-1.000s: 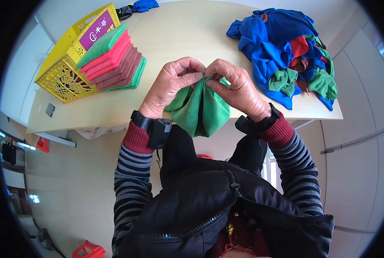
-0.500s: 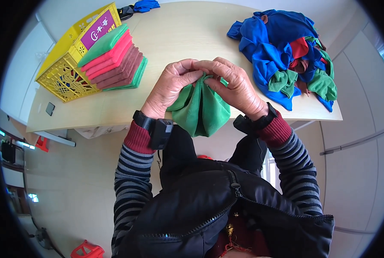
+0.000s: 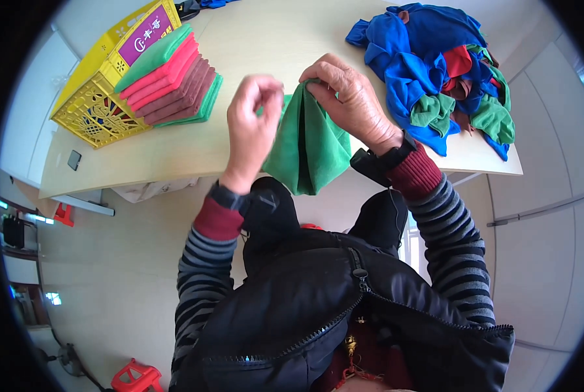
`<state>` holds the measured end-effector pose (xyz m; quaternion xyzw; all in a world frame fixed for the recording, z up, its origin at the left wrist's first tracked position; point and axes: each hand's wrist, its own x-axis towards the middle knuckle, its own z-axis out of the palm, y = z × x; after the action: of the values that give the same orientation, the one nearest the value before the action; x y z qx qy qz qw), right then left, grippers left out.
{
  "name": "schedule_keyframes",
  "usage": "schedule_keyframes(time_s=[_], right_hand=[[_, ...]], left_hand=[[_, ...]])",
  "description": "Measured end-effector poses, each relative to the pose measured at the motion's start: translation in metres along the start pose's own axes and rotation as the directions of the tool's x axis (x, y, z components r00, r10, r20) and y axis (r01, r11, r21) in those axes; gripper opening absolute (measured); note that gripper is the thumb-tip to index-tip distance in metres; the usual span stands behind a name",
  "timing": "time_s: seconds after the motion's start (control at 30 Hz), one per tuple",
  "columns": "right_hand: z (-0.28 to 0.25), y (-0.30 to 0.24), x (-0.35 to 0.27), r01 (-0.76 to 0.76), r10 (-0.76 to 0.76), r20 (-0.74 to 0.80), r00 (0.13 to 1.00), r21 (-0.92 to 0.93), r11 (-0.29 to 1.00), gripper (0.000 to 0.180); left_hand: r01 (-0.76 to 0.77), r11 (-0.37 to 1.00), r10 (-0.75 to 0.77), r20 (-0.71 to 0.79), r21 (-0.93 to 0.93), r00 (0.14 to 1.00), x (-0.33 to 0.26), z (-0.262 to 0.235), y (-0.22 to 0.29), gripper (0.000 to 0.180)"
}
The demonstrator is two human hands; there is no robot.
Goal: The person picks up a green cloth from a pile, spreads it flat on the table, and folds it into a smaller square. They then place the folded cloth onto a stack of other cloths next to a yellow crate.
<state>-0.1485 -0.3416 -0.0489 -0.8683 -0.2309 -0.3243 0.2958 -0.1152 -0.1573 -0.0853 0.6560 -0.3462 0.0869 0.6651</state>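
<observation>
My right hand (image 3: pixel 352 98) pinches the top edge of a green cloth (image 3: pixel 315 147) between thumb and fingers. The cloth hangs down over the table's near edge in loose folds, with a dark gap between two of them. My left hand (image 3: pixel 251 124) is raised just left of the cloth, blurred by motion. Its fingers are loosely curled, thumb apart from them, and nothing shows in its grasp. To the left stands a neat stack of folded cloths (image 3: pixel 174 81) in green, pink-red and brown.
A yellow plastic crate (image 3: pixel 102 91) stands behind the stack on the pale table (image 3: pixel 266 39). Heaped at the right is a pile of crumpled blue, green, red and brown cloths (image 3: pixel 429 72). A small dark flat object (image 3: pixel 74 160) lies near the left edge. A red stool (image 3: pixel 137 377) is on the floor.
My left hand has let go of the green cloth and moved left, away from it. My right hand has risen a little, still pinching the cloth's top edge.
</observation>
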Motion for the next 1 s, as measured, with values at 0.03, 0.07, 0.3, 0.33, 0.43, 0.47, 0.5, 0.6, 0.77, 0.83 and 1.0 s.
schedule_keyframes(time_s=[0.03,0.07,0.3,0.33,0.43,0.47,0.5,0.6,0.77,0.83,1.0], right_hand=[[-0.001,0.004,0.001,0.012,-0.012,-0.014,1.0,-0.019,1.0,0.018],[0.001,0.004,0.003,0.029,-0.03,-0.027,0.999,-0.025,0.999,0.017],[-0.003,0.009,0.013,0.059,-0.063,-0.057,0.996,-0.076,0.995,0.019],[-0.006,0.011,0.014,0.059,-0.065,-0.065,0.996,-0.093,0.994,0.018],[-0.027,0.021,0.021,-0.096,0.095,-0.064,0.993,-0.017,0.995,0.015],[-0.034,0.027,0.023,-0.173,0.174,-0.057,0.983,0.022,0.985,0.014],[-0.041,0.033,0.023,-0.172,0.173,-0.061,0.983,0.02,0.985,0.014],[-0.063,0.05,0.023,-0.135,0.156,-0.139,0.978,0.146,0.98,0.011],[-0.091,0.046,0.023,-0.136,0.152,-0.158,0.976,0.105,0.985,0.011],[-0.093,0.041,0.022,-0.133,0.146,-0.143,0.979,0.1,0.986,0.011],[-0.085,0.03,0.017,-0.11,0.105,-0.104,0.989,-0.041,0.993,0.01]], left_hand=[[-0.142,0.954,0.16,-0.048,0.264,0.986,-0.009,0.002,0.003,0.009],[-0.14,0.952,0.159,-0.047,0.272,0.986,-0.019,0.001,0.007,0.009],[-0.701,0.28,-0.036,0.737,0.655,0.675,-0.086,0.02,-0.043,0.015],[-0.716,0.302,0.009,0.749,0.629,0.662,-0.093,0.019,-0.046,0.011],[-0.746,0.338,0.103,0.765,0.575,0.636,-0.099,0.01,-0.047,0.006],[-0.734,0.343,0.097,0.755,0.586,0.648,-0.098,0.004,-0.045,0.006],[-0.724,0.35,0.093,0.746,0.595,0.659,-0.095,-0.003,-0.041,0.006],[-0.675,0.348,0.061,0.703,0.651,0.709,-0.08,-0.022,-0.021,0.006],[-0.577,0.369,0.105,0.584,0.728,0.805,-0.053,-0.048,0.002,0.006],[-0.577,0.387,0.159,0.565,0.719,0.81,-0.047,-0.049,0.004,0.007],[-0.553,0.412,-0.237,0.672,0.724,0.702,-0.041,-0.043,0.003,0.009]])
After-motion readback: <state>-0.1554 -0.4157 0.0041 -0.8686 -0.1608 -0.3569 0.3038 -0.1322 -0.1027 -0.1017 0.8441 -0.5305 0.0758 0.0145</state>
